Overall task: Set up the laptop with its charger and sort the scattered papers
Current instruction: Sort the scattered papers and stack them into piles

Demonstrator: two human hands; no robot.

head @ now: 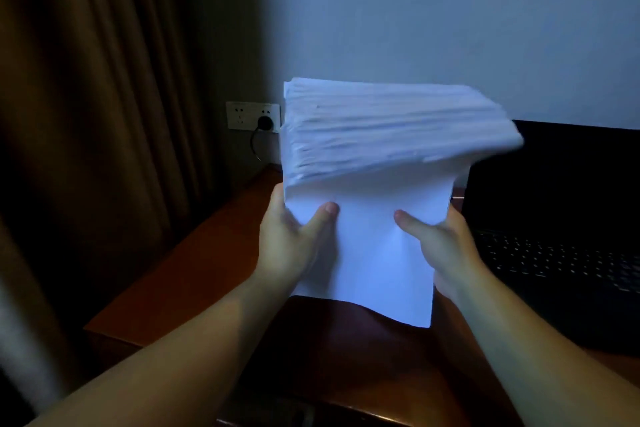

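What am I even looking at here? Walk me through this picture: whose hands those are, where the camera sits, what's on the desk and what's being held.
There is no machine here. A person wears a wide-angle camera on the head, so the single picture looks forward and down at their own arms. The left hand and the right hand grip a thick stack of white paper by its sides, thumbs on the front sheet, with the stack held upright above a reddish wooden desk. The top of the stack is blurred. At the right on the desk stands an open dark laptop. On the wall behind, a black plug sits in a wall socket, beside a brown curtain.
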